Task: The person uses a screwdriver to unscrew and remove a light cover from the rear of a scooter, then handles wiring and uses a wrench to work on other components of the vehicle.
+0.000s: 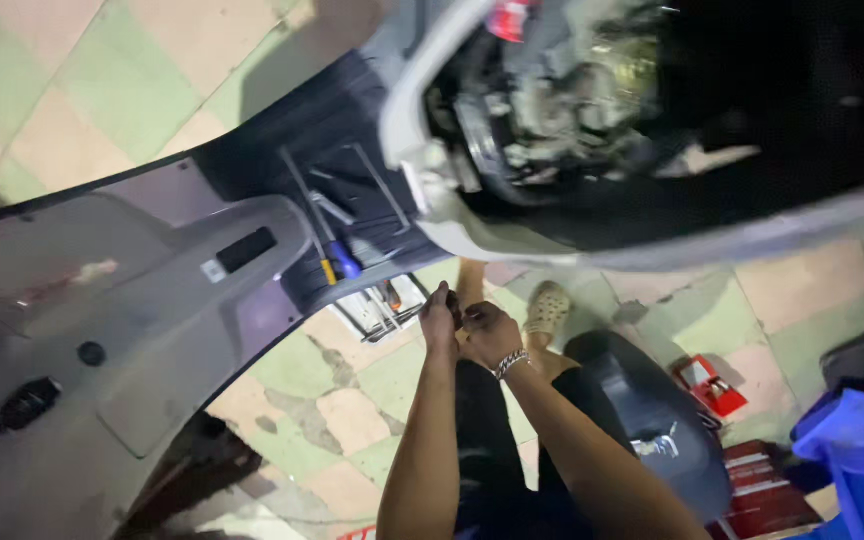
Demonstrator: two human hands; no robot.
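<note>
My left hand (440, 318) and my right hand (487, 335) meet in the middle of the view, just below the scooter's footboard (342, 130). Both are closed around a small dark part (455, 311) pinched between the fingers; what it is cannot be made out. There is a metal bracelet (512, 362) on my right wrist. Screwdrivers with a blue handle (344, 262) and a yellow handle (328, 271) lie on the footboard above my hands, next to a long bent hex key (384, 188) and a wrench (330, 206).
The grey scooter body (132, 320) fills the left side, with its opened engine bay (552, 100) at top. A tool tray (384, 305) sits on the tiled floor beside my foot in a beige clog (549, 310). Lower right: a dark removed panel (642, 410), red box (710, 385), blue bin (857, 450).
</note>
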